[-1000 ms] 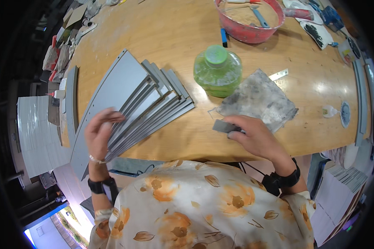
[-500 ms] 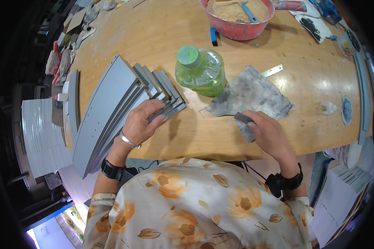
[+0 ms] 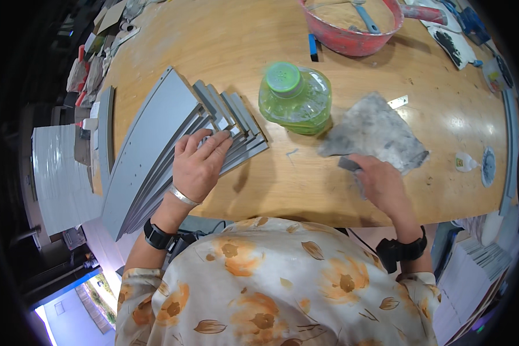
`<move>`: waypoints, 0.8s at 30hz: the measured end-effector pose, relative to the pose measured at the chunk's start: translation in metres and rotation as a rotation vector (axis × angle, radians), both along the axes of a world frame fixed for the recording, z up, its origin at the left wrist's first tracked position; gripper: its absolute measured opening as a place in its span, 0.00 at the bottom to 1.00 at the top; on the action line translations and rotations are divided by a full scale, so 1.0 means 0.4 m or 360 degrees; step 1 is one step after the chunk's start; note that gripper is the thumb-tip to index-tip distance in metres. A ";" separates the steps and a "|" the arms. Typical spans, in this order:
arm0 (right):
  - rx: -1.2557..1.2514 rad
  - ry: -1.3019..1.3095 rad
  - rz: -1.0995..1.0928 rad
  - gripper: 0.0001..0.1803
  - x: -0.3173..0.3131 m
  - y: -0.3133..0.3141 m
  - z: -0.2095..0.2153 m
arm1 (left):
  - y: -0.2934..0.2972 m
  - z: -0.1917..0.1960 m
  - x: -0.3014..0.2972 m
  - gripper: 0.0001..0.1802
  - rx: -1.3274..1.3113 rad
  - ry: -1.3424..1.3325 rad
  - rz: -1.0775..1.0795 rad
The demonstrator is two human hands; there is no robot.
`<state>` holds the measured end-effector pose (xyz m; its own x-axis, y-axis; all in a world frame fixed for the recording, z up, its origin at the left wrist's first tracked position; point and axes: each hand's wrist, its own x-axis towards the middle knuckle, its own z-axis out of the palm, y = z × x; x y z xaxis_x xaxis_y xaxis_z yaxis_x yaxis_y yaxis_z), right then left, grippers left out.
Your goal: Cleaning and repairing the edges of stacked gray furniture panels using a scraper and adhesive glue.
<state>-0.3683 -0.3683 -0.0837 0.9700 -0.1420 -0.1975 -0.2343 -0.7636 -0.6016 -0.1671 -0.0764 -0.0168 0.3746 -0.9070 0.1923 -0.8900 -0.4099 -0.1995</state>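
A fanned stack of grey panels (image 3: 150, 130) lies at the left, its stepped ends facing the middle of the table. My left hand (image 3: 199, 167) rests on these ends, fingers stretched over the edges and its thumb hidden. In my right hand (image 3: 382, 183) is a small dark grey block (image 3: 348, 164), pinched at one end. That hand hovers over or touches the near edge of a stained grey cloth (image 3: 380, 130); which of the two I cannot tell. Between the panels and the cloth stands a green-tinted plastic bottle (image 3: 297, 101) with holes in its green cap.
A red basin (image 3: 352, 43) of tan powder with a blue-handled tool (image 3: 366, 17) stands at the far right. Closer in are a blue-and-black piece (image 3: 313, 48), a metal ruler (image 3: 398, 102) under the cloth, and a small white bottle (image 3: 466, 162). Long grey strips edge both sides.
The view has shifted, so the tabletop sits farther right. My left fingers have moved from the near panel ends up toward the upper ones. My right hand has turned more palm-down, still holding the block.
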 end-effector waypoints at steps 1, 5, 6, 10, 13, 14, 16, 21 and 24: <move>-0.0030 0.0019 -0.0065 0.17 -0.004 -0.011 0.005 | 0.003 -0.002 0.002 0.18 0.0006 -0.0004 0.0005; -0.0063 -0.0041 -0.0059 0.17 -0.011 -0.024 0.003 | -0.003 0.000 0.010 0.18 0.0002 0.0038 -0.0051; -0.0070 -0.0014 -0.0054 0.17 -0.011 -0.024 0.006 | -0.010 0.001 0.012 0.18 -0.0018 0.0081 -0.0063; 0.0004 0.0021 -0.0111 0.17 -0.002 -0.008 0.026 | -0.033 0.005 0.028 0.19 -0.0009 0.0091 -0.0147; 0.0134 -0.0147 -0.0144 0.17 0.008 0.009 0.023 | -0.040 -0.002 0.040 0.19 -0.0019 0.0080 -0.0167; 0.0127 -0.0147 -0.0152 0.17 0.012 0.010 0.022 | -0.039 -0.004 0.041 0.19 0.0011 0.0103 -0.0146; 0.0120 -0.0090 -0.0166 0.17 0.017 0.007 0.019 | -0.038 -0.006 0.040 0.19 0.0031 0.0129 -0.0130; 0.0084 -0.0074 -0.0209 0.17 0.015 0.009 0.012 | -0.034 -0.016 0.036 0.19 0.0056 0.0116 -0.0101; 0.0064 -0.0056 -0.0207 0.17 0.018 0.009 0.016 | -0.029 -0.027 0.033 0.18 -0.0009 0.0061 -0.0128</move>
